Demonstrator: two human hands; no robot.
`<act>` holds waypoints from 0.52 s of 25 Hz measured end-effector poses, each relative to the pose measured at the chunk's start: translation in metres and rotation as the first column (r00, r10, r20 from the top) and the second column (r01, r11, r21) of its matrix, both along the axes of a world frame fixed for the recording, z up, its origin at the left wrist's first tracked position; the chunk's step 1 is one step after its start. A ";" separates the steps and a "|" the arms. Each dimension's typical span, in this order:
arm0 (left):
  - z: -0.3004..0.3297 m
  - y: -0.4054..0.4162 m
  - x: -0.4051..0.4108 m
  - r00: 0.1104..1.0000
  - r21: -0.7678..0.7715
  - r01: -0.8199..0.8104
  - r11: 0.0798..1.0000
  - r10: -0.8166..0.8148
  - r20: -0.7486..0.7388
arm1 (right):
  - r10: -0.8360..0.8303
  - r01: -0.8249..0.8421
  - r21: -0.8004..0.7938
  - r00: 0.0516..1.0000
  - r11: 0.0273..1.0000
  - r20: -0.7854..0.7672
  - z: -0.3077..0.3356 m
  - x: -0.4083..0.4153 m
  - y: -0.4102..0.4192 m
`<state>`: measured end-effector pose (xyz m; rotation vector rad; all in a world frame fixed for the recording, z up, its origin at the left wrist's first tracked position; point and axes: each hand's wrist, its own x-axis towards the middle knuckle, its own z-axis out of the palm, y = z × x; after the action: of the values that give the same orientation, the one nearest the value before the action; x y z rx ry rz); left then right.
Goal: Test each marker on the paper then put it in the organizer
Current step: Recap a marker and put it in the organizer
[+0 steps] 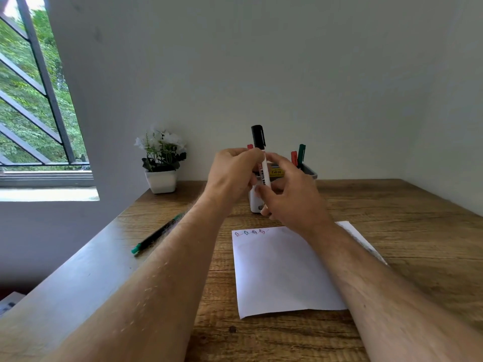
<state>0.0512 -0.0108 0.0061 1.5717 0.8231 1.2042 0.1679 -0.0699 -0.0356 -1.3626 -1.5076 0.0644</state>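
Observation:
A white whiteboard marker with a black cap (258,138) stands nearly upright in the air above the desk, cap on top. My left hand (234,176) grips its upper barrel just under the cap, and my right hand (292,194) holds the lower barrel. Behind the hands stands the white organizer (311,173), mostly hidden, with red (294,157) and green (301,152) markers sticking up from it. The white paper (282,270) lies flat in front of me, with small coloured scribbles (252,232) along its top edge.
A green-tipped dark pen (156,235) lies on the wooden desk (405,231) at the left. A white pot of white flowers (162,163) stands at the back left corner against the wall. A barred window is at the far left.

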 end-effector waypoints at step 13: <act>-0.001 0.005 0.000 0.983 0.086 0.063 0.994 -0.076 0.169 | -0.059 0.064 0.054 0.995 0.996 -0.086 -0.001 0.003 0.006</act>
<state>0.0512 -0.0058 0.0052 1.5234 0.6101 1.3154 0.1710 -0.0640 -0.0364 -1.3433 -1.3863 0.0394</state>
